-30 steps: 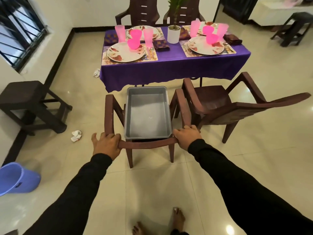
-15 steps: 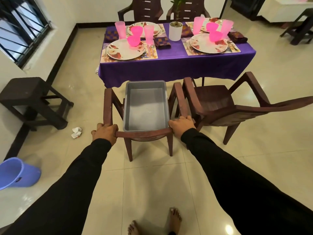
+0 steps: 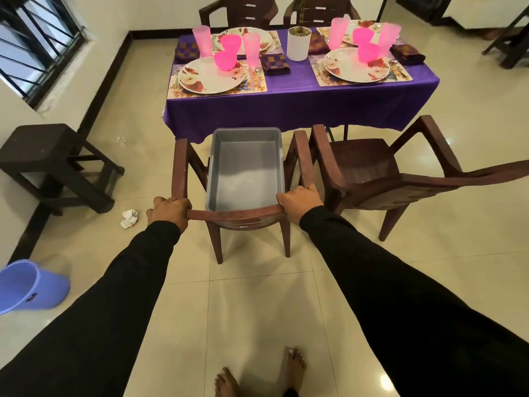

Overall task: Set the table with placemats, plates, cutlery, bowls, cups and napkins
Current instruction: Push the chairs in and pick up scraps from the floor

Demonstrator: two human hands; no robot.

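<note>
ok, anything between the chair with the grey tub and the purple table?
Nothing visible. Left hand and right hand grip the backrest of the chair, grey tub on its seat. The floor up to the purple table shows bare; the tub's far rim already meets the cloth hem. Second chair stands beside, to the right.

Cream tiled floor [image 3: 257, 310] lying glossy, reflecting light. White wall [image 3: 17, 110] standing left, holding a barred window [image 3: 34, 38]. Dark stool [image 3: 54, 164] sitting near that wall. Purple-clothed table [image 3: 300, 107] standing far centre. Brown chair [image 3: 372, 179] sitting right of centre; two more [image 3: 240, 10] standing beyond the table. Blue bucket [image 3: 25, 287] lying near left. Crumpled paper [image 3: 130, 218] lying on the floor.
</note>
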